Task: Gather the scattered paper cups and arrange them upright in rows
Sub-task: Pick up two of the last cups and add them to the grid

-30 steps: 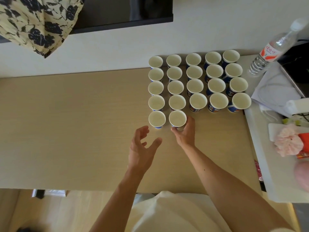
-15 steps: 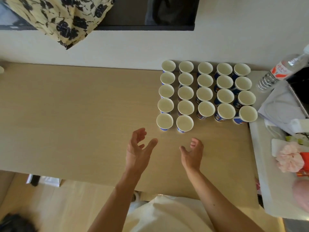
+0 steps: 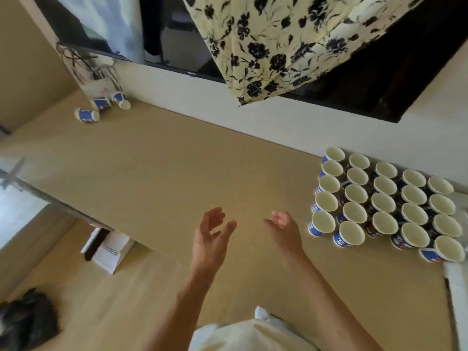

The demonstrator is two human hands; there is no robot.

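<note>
The long pale wooden desk [image 3: 177, 173] runs along a white wall and takes up most of the scene. Above it hangs a wide black flat screen [image 3: 379, 84], and a pale yellow cloth with black flower print [image 3: 278, 34] drapes down over part of it.

On the right end of the desk, close to the wall, stands the block of upright paper cups [image 3: 385, 202]. They are white inside and blue and white outside, packed rim to rim in neat rows, mouths up.

The person's two bare forearms reach out over the desk from below. The left hand [image 3: 210, 236] hovers above the wood with loosely curled fingers and an outstretched thumb, grasping nothing. The right hand [image 3: 283, 229] is beside it, apart from it and just left of the nearest cups, fingers also relaxed and empty, touching none of them.

On the floor under the desk edge lies a white box [image 3: 106, 252].

Far off at the left end of the desk, well apart from the rows, are three stray blue-and-white paper cups. One lies on its side [image 3: 87, 115], and two more [image 3: 101, 103] [image 3: 121, 100] sit tipped over near the wall, beside a tangle of cables.
</note>
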